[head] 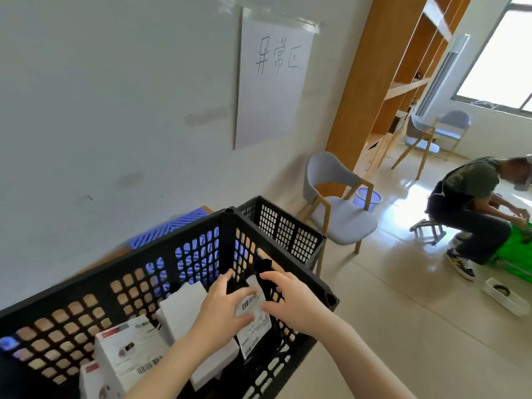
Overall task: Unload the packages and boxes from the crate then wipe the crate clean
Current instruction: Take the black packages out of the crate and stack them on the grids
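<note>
Here both my hands hold the black package (263, 266) against the crate's (115, 270) right wall, near its far corner: left hand (227, 306) across the label, right hand (290, 300) pinching its edge. It looks like a soft, light, slippery mailer, so I'd grip both sides. The white boxes (184, 309) alongside look stiffer.
</note>
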Motion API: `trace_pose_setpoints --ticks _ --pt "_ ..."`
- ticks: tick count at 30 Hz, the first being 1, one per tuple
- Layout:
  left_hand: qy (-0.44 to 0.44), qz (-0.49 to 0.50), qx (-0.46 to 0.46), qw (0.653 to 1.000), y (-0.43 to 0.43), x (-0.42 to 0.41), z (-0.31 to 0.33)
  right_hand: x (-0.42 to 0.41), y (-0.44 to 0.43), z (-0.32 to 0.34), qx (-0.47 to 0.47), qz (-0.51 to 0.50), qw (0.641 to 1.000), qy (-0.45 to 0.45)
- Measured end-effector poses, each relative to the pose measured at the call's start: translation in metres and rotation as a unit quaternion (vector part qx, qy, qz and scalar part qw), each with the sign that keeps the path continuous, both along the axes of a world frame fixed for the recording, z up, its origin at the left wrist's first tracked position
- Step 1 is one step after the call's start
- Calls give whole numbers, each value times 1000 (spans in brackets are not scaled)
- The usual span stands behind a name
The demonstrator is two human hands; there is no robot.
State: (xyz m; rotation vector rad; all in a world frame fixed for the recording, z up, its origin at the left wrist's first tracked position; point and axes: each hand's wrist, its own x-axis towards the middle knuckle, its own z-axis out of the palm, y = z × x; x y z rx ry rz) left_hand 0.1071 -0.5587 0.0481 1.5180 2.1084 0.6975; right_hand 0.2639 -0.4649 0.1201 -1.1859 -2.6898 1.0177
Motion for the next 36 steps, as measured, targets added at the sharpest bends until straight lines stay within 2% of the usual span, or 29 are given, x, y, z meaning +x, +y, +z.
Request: trace_pose_setpoints --ticks 4,9,15,19,23,27,31,36 --pt "-2 -14 -37 999 20 -18 -10 -22 28 -14 -30 20 999 -16" --pt "-8 -6 9 1000 30 -31 -2 -35 48 -27 -47 48 998 -14" --pt "-21 18 64 998 15 -33 22 -37 53 -29 -57 54 995 59" --pt "4 85 115 990 -11 -22 48 -37 46 -24 -53 52 989 130" --pt "18 174 190 966 -42 -10 82 -36 34 -16 -21 88 982 167" --pt "26 236 221 946 -80 7 104 -37 10 -1 -60 140 967 205" --pt "32 328 276 903 -128 18 114 -41 -24 18 -24 192 946 260" --pt "68 421 319 846 -192 20 125 -57 -79 46 -29 251 918 307"
